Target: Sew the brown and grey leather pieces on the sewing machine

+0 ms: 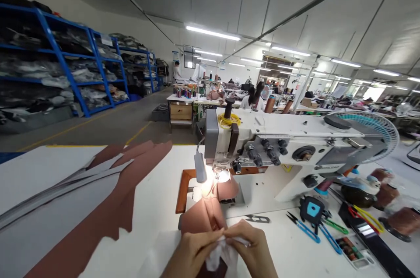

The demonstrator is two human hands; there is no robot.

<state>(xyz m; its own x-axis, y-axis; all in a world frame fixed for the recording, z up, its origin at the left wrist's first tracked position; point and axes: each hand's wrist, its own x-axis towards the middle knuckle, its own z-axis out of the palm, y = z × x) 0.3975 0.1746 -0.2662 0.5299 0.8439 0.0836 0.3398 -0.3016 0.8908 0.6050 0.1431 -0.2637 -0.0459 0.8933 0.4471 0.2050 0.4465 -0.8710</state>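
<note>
My left hand (200,245) and my right hand (247,238) meet at the near edge of a reddish-brown piece of material (198,216), thumbs and fingers pinched on it. Its far part lies under the needle area of a white sewing machine (262,138), lit by a bright lamp. Some whitish, crumpled stuff (215,257) hangs below my fingertips; its kind is unclear. Right of the material, thread snips (258,219) lie on the white table.
Large brown pieces with white backing (108,199) cover the left of the table (151,208). At right are blue-handled snips (303,227), a tape measure (312,211), a bobbin box (354,251) and thread spools (402,216). Blue shelves (62,54) stand behind left; people work farther back.
</note>
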